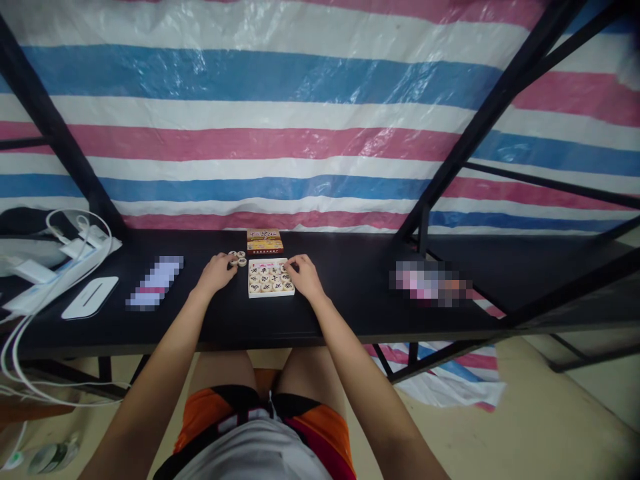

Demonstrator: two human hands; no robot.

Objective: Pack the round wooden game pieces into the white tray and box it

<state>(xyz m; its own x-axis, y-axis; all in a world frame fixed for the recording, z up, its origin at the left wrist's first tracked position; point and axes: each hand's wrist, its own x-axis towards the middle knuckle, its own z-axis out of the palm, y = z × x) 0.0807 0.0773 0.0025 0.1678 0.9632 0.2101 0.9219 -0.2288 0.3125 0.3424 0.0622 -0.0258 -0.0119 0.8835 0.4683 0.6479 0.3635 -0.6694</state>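
A white box tray on the black desk holds rows of round Chinese chess pieces with dark characters on top. Its back row shows a patch of pinkish bottom. My right hand is at the tray's back right corner, thumb and fingertips closed on a piece there. Left of the tray lie several loose Chinese chess pieces in a small cluster. My left hand reaches them from the left, its thumb and forefinger closed about the nearest piece. Fingertips partly cover that piece.
Behind the tray sits the brown and yellow box lid. A blurred phone-like object, a white flat device and white cables lie to the left. A blurred packet lies right, near black frame bars.
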